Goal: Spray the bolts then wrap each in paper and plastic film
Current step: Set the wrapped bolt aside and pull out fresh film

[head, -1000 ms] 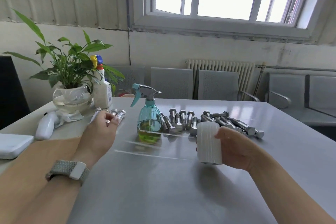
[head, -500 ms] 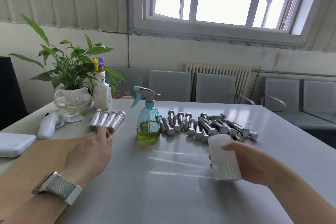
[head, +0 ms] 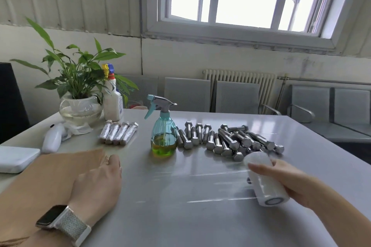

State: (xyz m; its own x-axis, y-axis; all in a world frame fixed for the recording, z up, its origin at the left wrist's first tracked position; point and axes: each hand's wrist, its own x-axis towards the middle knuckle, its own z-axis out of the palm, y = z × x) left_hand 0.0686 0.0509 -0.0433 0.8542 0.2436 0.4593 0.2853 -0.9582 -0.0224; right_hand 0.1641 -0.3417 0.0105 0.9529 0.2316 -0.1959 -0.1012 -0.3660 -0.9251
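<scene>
Near the table's front edge, right hand (head: pixel 289 181) grips film roll (head: pixel 265 182) — left hand (head: pixel 98 182) flat, seemingly pressing film.

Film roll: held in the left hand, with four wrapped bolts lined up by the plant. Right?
Not quite. The head view shows the film roll gripped by the right hand; the left hand lies flat on the table. The four wrapped bolts do sit by the plant.

The left hand (head: pixel 98 184) left the wrapped bolts (head: pixel 118 133) and dropped toward six o'clock onto the table (head: pixel 180 216). The right hand (head: pixel 285 181) pulled the film roll (head: pixel 265 180) toward four o'clock, tilting it.
</scene>
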